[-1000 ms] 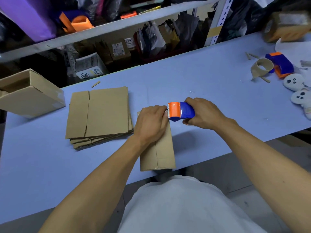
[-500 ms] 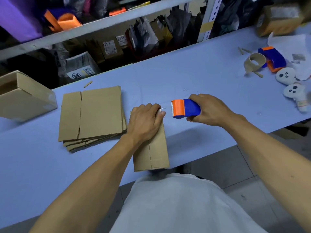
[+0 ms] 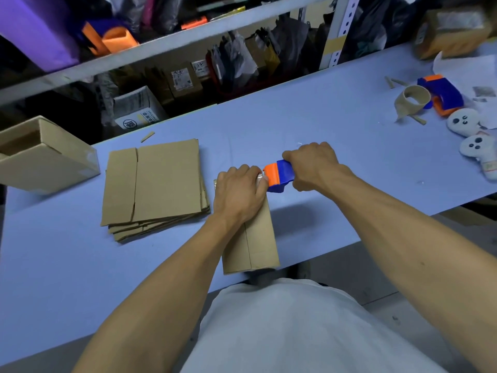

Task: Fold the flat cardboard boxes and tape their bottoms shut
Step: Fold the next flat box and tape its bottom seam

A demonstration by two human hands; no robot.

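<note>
A narrow folded cardboard box (image 3: 259, 243) lies on the blue table (image 3: 309, 117) at its near edge, in front of my body. My left hand (image 3: 239, 195) rests on the box's far end, fingers curled over that edge. My right hand (image 3: 314, 165) grips a blue and orange tape dispenser (image 3: 278, 175), whose orange nose touches my left fingers at the box's far end. A bit of clear tape shows between them. A stack of flat cardboard boxes (image 3: 158, 184) lies just left of the box.
An assembled cardboard box (image 3: 45, 160) sits at the table's left end. At the far right lie a second tape dispenser (image 3: 441, 94), a brown tape core (image 3: 412, 102) and white plush toys (image 3: 462, 122). Cluttered shelves (image 3: 166, 41) stand behind the table.
Half a second ago the dispenser was a short way right of my left hand. It has come back left and now touches my left fingers. My left hand stays on the box.
</note>
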